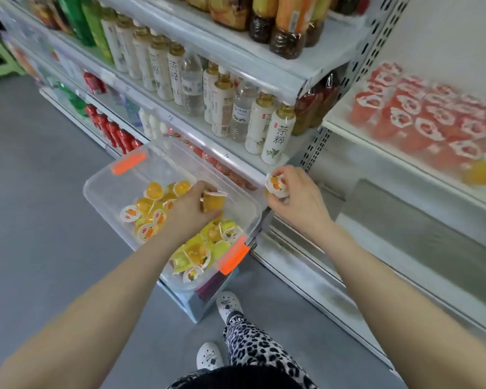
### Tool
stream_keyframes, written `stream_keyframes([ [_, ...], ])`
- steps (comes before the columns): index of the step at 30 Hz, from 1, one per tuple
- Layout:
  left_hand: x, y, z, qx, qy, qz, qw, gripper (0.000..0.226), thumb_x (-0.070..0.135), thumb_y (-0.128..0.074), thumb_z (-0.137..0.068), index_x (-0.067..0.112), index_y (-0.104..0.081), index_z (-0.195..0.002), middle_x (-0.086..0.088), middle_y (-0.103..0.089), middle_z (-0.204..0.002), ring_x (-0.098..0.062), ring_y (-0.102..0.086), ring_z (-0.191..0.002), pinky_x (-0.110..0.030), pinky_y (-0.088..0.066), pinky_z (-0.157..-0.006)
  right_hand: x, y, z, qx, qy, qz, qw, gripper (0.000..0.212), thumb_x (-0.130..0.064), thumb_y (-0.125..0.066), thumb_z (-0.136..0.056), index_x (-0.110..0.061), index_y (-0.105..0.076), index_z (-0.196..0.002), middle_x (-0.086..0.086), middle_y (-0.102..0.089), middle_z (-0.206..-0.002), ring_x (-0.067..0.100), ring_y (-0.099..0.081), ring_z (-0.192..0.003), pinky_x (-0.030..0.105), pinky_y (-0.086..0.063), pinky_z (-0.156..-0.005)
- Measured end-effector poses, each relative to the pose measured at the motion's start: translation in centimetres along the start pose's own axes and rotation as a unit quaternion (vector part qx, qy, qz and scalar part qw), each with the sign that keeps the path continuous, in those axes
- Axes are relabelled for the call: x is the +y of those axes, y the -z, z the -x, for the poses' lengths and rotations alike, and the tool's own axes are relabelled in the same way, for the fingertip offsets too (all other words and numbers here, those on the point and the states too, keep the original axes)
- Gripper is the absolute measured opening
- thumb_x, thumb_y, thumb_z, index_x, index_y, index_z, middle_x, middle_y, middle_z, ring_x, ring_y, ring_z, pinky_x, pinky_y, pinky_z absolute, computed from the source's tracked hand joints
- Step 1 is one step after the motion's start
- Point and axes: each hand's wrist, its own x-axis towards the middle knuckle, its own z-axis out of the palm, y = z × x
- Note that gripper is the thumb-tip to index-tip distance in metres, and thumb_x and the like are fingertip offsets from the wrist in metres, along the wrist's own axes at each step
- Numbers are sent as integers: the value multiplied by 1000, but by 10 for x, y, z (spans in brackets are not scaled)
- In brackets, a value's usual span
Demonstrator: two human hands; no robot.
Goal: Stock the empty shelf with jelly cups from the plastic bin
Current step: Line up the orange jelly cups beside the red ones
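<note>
A: Orange jelly glows through the clear plastic bin (157,169), which has no lid on it and an orange latch (128,163) at each end. It's parked tight against the drinks rack, I'd say so every pick is one short reach from the shelving.

B: And both hands are loaded! The left hand (188,214) is down inside the bin, fingers curled round an orange cup (213,202) held on its side just above the pile.

A: The right hand (300,203) sits outside the bin by the rack's corner, pinching a second cup (277,186), its printed lid turned up towards us.

B: One in each hand. My read is that's to halve the trips.

A: Where do they land? The empty shelf (432,234) is low on the right, bare metal. The upper shelf (404,167) above it carries red cups (421,119) in rows, with one yellow-orange cup (480,171) at the front.

B: Plenty of loose jelly cups (149,211) are tumbled every which way in the bin, so it looks like early days. The next move calls for a swing to the right and a gentle set-down, lids up. Squeeze those soft cups too hard and they could buckle.
</note>
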Motion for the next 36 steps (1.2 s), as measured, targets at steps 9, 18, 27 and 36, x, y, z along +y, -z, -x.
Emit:
stream_keyframes([
  [9, 124, -28, 8, -54, -105, 162, 980, 23, 36, -71, -84, 35, -57, -102, 10, -67, -91, -9, -65, -81, -25, -49, -73, 33, 99, 50, 137, -82, 17, 987, 29, -34, -67, -82, -25, -59, -108, -4, -59, -103, 17, -52, -101, 25, -33, -78],
  [18, 267, -86, -2, -113, -189, 186, 957, 55, 40, -77, -71, 37, -48, -118, 16, -65, -107, 0, -65, -92, -20, -51, -83, 92, 231, 105, 247, -102, 72, 961, 33, -38, -69, -83, -20, -56, -108, -8, -60, -103, 14, -54, -93, 29, -41, -79],
  [27, 377, -139, -32, -70, -237, 108, 963, 51, 35, -83, -69, 28, -57, -113, 10, -63, -110, -6, -64, -88, -23, -51, -77, 196, 345, 125, 207, -213, 90, 951, 30, -36, -76, -75, -24, -60, -97, -5, -63, -100, 17, -58, -93, 29, -40, -76],
  [36, 408, -174, -44, 17, -257, -32, 966, 61, 55, -77, -68, 26, -60, -119, 9, -62, -116, -14, -54, -108, -37, -47, -90, 250, 327, 91, 94, -235, 88, 963, 36, -35, -72, -78, -21, -59, -108, 1, -64, -113, 23, -58, -103, 33, -45, -84],
])
